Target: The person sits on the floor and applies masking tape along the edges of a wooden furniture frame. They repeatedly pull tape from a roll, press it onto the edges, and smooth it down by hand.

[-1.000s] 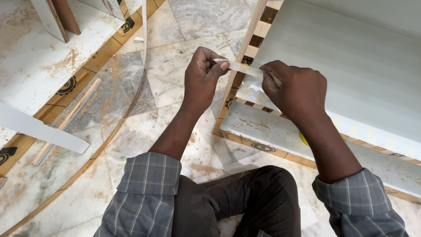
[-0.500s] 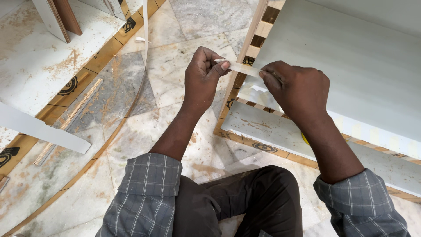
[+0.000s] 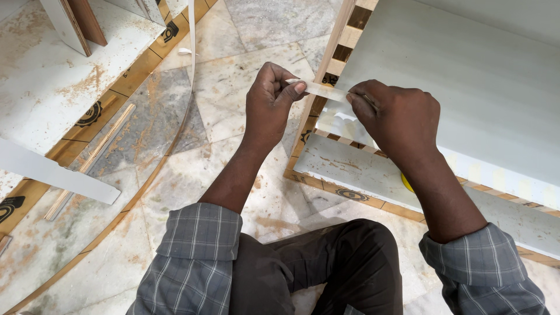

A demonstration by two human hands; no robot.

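Pinched between the thumb and forefinger of my left hand (image 3: 269, 108) is one end of a narrow pale strip (image 3: 319, 90). My right hand (image 3: 396, 119) has the other end, its fingers curled shut over the strip so that the exact contact is hidden under the knuckles. Both hands are closed on the strip; neither is open. The strip spans the short gap between the two hands and runs nearly level, dipping slightly toward the right. Only the part between the hands is visible.

The strip sits above the left edge of a white laminated panel (image 3: 466, 99), which occupies the right and far part of the scene. I cannot tell whether the strip touches that edge. The panel edge (image 3: 333, 55) shows alternating light and dark plywood layers. A second white board (image 3: 361, 172) lies lower and nearer, under my right hand, with brownish smears on its face.

My forearms reach away from me, and grey checked sleeves (image 3: 201, 245) cover them up to the elbows. My knee, in dark trousers (image 3: 344, 262), is at the near centre.

To the left, on the marble floor (image 3: 233, 151), lie a dusty white board (image 3: 46, 87), a thin wooden batten (image 3: 90, 160) and a long curved edging strip (image 3: 175, 122). These are well apart from my hands.
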